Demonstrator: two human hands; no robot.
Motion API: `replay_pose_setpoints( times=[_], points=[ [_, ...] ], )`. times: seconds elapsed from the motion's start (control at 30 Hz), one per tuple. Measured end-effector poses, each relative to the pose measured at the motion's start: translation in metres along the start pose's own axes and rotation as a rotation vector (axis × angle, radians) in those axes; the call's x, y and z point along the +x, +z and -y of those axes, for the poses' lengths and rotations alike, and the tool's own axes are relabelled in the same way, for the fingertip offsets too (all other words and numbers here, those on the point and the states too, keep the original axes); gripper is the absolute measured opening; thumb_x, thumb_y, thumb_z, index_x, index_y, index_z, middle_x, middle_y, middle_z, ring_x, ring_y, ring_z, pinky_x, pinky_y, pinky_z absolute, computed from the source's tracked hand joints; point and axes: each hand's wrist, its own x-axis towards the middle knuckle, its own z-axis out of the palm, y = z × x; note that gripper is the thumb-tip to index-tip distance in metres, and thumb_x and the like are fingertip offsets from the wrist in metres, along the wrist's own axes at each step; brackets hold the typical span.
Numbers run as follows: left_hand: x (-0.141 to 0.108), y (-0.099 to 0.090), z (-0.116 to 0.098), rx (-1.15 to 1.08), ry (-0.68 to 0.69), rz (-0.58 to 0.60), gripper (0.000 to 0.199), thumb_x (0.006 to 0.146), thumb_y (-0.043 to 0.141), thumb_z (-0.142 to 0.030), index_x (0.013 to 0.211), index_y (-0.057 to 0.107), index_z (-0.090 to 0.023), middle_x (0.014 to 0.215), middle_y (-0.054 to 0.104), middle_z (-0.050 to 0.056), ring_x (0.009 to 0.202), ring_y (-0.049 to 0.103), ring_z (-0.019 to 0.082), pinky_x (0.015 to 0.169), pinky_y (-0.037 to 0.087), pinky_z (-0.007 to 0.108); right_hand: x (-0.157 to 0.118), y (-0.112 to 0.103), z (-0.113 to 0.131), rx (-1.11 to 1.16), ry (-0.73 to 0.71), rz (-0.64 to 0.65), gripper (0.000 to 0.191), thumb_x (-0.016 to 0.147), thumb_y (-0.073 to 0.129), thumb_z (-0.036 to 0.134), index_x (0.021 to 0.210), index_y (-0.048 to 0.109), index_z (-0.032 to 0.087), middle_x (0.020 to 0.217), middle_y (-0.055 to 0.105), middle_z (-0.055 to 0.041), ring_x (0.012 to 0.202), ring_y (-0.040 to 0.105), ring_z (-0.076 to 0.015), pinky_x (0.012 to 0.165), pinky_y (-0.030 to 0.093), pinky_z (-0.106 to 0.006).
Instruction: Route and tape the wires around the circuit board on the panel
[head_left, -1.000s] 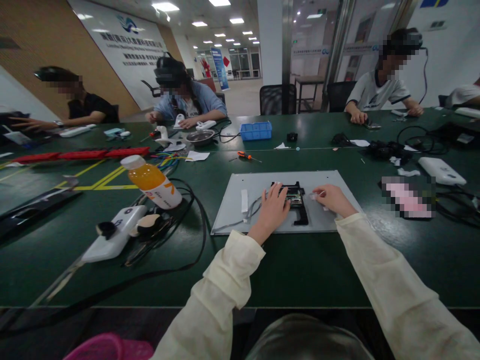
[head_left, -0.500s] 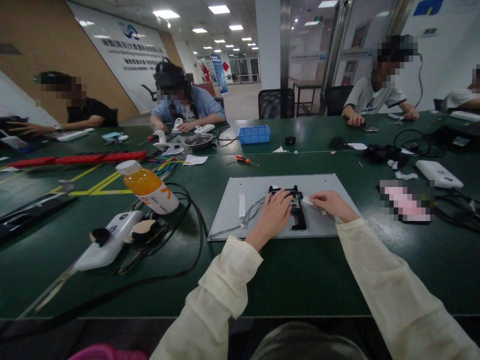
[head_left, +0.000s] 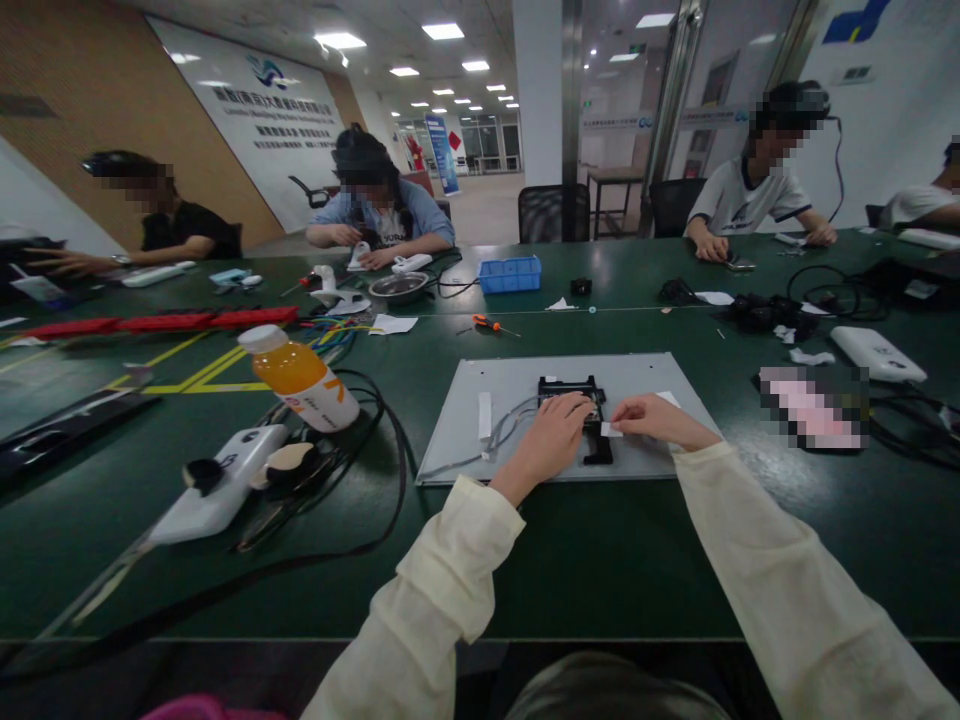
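Observation:
A light grey panel lies flat on the green table, with a black plastic frame on it. My left hand rests over the frame, fingers stretched out and slightly bent; they hide much of its middle. My right hand is closed in a pinch on a small white strip, beside the frame's right edge. Grey wires run from the frame across the panel's left part. Another white strip lies left of them, and a white piece shows behind my right hand.
An orange drink bottle, a white power bank and black cables stand or lie at left. Beyond the panel are a screwdriver and a blue basket. A phone lies at right. Several people sit across the table.
My right hand has brought the white strip down and slightly left, closer to the frame. My left hand's fingers have drawn closer together over the frame. The view has tilted slightly.

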Motion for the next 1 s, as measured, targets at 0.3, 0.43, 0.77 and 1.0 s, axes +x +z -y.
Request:
replay_pose_setpoints(
  times=[0.3,0.43,0.77,1.0],
  points=[
    [-0.001,0.001,-0.001,-0.027,0.106,0.038,0.042,0.086,0.038,-0.009,0.125,0.048,-0.023,0.13,0.05,0.006,0.129,0.038,0.018,0.109,0.033,0.038,0.01,0.005,-0.017,-0.086,-0.048,-0.059,0.017,0.069,0.062,0.028,0.079,0.069,0.017,0.074,0.07,-0.0026,0.07,0.064,-0.0157,0.069,0.048,-0.028],
    [-0.003,0.001,0.0,-0.01,0.129,0.029,0.043,0.087,0.037,-0.009,0.127,0.045,-0.021,0.132,0.048,0.007,0.129,0.037,0.018,0.11,0.031,0.036,0.013,0.005,-0.022,-0.099,-0.04,-0.099,0.018,0.069,0.062,0.031,0.079,0.069,0.017,0.073,0.07,-0.0022,0.071,0.064,-0.0159,0.068,0.048,-0.027],
    [-0.004,0.003,0.001,0.033,0.134,0.047,0.047,0.086,0.038,-0.008,0.131,0.041,-0.023,0.131,0.048,0.007,0.126,0.041,0.019,0.106,0.034,0.038,0.014,0.013,-0.018,-0.187,-0.044,-0.229,0.019,0.073,0.061,0.036,0.078,0.068,0.019,0.075,0.071,-0.0027,0.071,0.064,-0.0173,0.068,0.047,-0.028],
    [-0.005,0.002,-0.001,0.097,0.16,0.071,0.052,0.083,0.043,-0.007,0.132,0.04,-0.025,0.134,0.043,0.007,0.127,0.038,0.023,0.106,0.032,0.04,0.015,0.017,-0.017,-0.262,-0.079,-0.28,0.017,0.073,0.06,0.034,0.076,0.069,0.02,0.074,0.071,-0.0028,0.071,0.065,-0.0177,0.067,0.047,-0.027]
  ],
)
